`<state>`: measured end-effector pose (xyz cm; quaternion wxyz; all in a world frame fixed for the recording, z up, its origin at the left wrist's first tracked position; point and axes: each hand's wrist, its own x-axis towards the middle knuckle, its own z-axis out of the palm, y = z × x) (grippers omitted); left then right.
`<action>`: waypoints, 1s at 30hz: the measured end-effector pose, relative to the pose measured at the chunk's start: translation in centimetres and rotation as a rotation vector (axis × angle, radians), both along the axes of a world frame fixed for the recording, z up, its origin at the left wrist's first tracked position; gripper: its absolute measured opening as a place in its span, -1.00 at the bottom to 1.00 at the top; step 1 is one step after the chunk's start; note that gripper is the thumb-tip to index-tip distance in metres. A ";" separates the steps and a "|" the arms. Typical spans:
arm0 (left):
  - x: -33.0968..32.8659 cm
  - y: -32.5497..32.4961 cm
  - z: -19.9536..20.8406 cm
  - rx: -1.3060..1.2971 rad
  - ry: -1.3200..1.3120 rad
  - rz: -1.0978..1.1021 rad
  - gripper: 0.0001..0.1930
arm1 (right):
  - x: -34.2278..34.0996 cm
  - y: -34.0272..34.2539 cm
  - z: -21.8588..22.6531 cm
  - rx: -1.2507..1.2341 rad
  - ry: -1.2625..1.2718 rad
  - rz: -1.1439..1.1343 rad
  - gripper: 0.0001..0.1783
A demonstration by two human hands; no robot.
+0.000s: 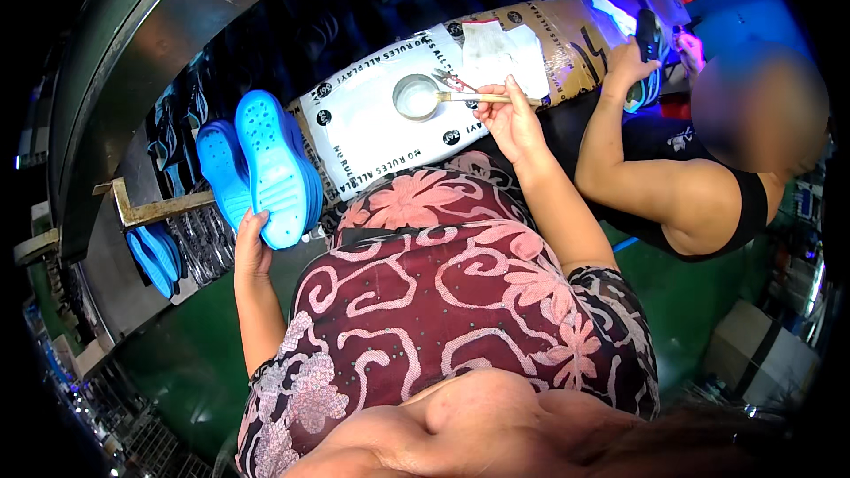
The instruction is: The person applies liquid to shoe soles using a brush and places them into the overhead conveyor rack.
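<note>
My left hand (254, 246) grips the heel end of a stack of bright blue foam shoe soles (274, 159), the top one dotted with small holes toward its far end. Another blue sole (221, 164) leans against that stack on its left. In my right hand (513, 130), fingers are closed on a brush (469, 97) with a pale wooden handle. Its bristle end points left, at the rim of a round metal cup (416, 96) holding something pale. Beneath the cup lies a white printed plastic sheet (354, 146).
To the right a co-worker (673, 168) handles a dark sandal (651, 40) with blue edging. A pale cloth (505, 53) lies beyond my right hand. Dark straps and more blue soles (152, 258) are at the left, by a metal bracket (168, 206). A curved metal housing (115, 44) arches overhead.
</note>
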<state>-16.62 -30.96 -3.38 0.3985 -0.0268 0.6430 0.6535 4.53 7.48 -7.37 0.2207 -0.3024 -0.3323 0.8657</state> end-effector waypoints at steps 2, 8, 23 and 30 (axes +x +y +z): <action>1.1 1.3 0.9 0.078 0.028 0.044 -0.55 | -0.2 0.2 -0.1 -0.009 -0.004 -0.004 -0.52; 4.5 8.1 2.1 -0.016 0.266 -0.213 -0.52 | -0.3 0.1 0.8 -0.002 -0.026 -0.002 -0.56; 5.8 17.2 3.0 0.122 0.705 -0.123 -0.64 | -1.4 -4.9 9.1 1.209 0.088 0.154 -0.64; 5.7 16.8 2.6 0.169 0.744 -0.083 -0.63 | -2.5 -5.4 9.0 1.505 0.071 0.154 -0.73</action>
